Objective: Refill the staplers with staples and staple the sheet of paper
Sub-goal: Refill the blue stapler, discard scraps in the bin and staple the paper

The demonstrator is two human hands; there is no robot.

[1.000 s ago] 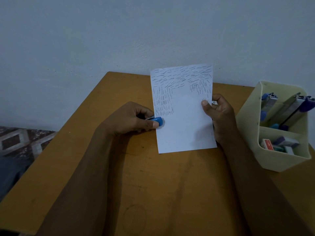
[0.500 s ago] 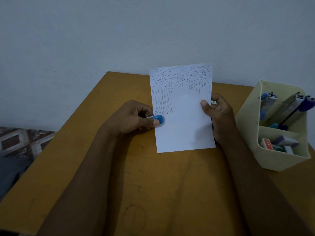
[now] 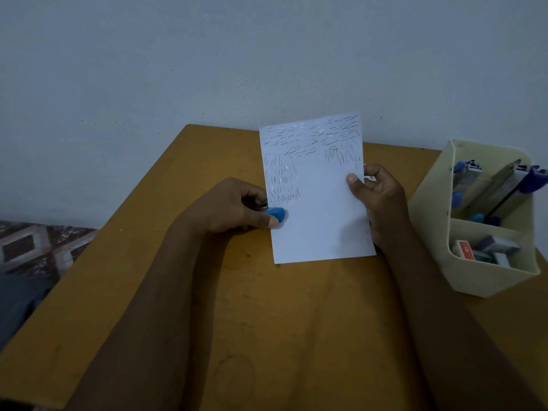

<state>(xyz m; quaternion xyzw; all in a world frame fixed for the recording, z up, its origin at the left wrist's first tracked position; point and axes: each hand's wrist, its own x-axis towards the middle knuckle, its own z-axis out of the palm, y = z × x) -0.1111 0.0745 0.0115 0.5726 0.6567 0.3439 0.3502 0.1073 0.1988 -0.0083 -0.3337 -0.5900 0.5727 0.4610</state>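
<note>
Sitting at the left edge of the paper (image 3: 320,221), a stapler (image 3: 276,214) is being gripped by the left hand (image 3: 234,207); the right hand (image 3: 381,200) is pinching the paper's right edge above the counter (image 3: 267,321). A bin (image 3: 474,274) is sitting right of the paper.

Matt paper sheet (image 3: 318,209), wooden table (image 3: 267,307)
</note>
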